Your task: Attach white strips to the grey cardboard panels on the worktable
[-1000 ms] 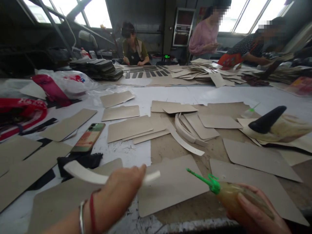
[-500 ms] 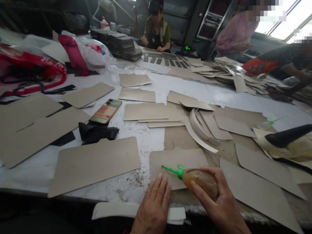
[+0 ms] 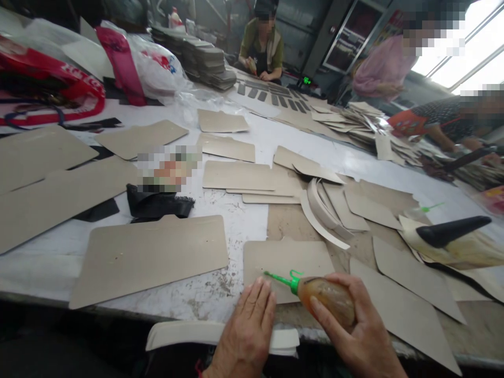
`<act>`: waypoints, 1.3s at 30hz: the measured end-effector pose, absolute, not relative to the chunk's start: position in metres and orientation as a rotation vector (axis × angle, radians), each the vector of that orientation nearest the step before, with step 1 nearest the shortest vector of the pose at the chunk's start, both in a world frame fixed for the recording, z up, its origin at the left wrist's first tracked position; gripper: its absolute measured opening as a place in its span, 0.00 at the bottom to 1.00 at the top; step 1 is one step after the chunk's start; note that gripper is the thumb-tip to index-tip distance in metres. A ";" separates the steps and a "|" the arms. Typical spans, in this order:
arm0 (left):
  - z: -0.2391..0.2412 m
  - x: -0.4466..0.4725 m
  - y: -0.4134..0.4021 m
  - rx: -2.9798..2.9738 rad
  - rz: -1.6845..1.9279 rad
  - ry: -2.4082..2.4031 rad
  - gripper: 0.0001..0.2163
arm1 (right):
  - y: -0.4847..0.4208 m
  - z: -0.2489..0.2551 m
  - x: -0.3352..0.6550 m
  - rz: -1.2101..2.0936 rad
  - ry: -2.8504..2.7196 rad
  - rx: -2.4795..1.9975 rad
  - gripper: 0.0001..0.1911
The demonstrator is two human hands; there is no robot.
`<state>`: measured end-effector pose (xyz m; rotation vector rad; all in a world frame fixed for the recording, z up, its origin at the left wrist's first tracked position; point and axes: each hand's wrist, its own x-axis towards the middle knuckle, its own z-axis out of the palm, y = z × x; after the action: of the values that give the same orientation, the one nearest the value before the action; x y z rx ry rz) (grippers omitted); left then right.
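Note:
My left hand (image 3: 246, 328) lies flat, fingers together, pressing a white curved strip (image 3: 185, 334) against the near edge of the table. My right hand (image 3: 356, 328) is wrapped round a squeeze bottle of amber glue (image 3: 328, 298) with a green nozzle (image 3: 281, 279). The nozzle tip points left and hovers just above my left fingertips, over a grey card panel (image 3: 289, 262). A larger grey panel (image 3: 151, 257) lies to the left of it.
Several grey card panels are scattered over the white table (image 3: 236, 220). A bundle of white strips (image 3: 321, 210) lies in the middle, a black-spouted glue container (image 3: 452, 233) at right, black fabric (image 3: 157, 206) at left. Three people work at the far side beside stacked card.
A second ago my left hand held the white strip up over the table; it now pins it flat at the near edge. The glue bottle has moved in toward it.

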<state>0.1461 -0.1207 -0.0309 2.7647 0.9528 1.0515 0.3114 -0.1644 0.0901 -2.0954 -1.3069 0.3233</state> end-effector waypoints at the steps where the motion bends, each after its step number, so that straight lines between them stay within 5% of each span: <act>1: -0.031 0.146 -0.121 2.765 1.057 0.951 0.17 | -0.164 0.091 0.312 0.309 -1.310 -2.094 0.15; 14: -0.027 0.143 -0.115 2.848 1.026 0.931 0.16 | -0.151 0.088 0.296 0.350 -1.334 -1.981 0.13; 24: -0.015 0.123 -0.105 2.980 0.847 0.791 0.20 | -0.206 0.112 0.351 0.225 -0.771 -2.376 0.22; 31: -0.020 0.167 -0.117 2.783 1.233 0.775 0.18 | -0.213 0.104 0.366 0.101 -0.814 -2.328 0.20; 39: -0.029 0.176 -0.122 2.943 0.852 0.741 0.21 | -0.219 0.085 0.380 0.099 -0.970 -2.312 0.19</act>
<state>0.1758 -0.1220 -0.0286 2.9429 0.7408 0.8519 0.3802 -0.2190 0.0851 -2.3122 -0.9701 0.0986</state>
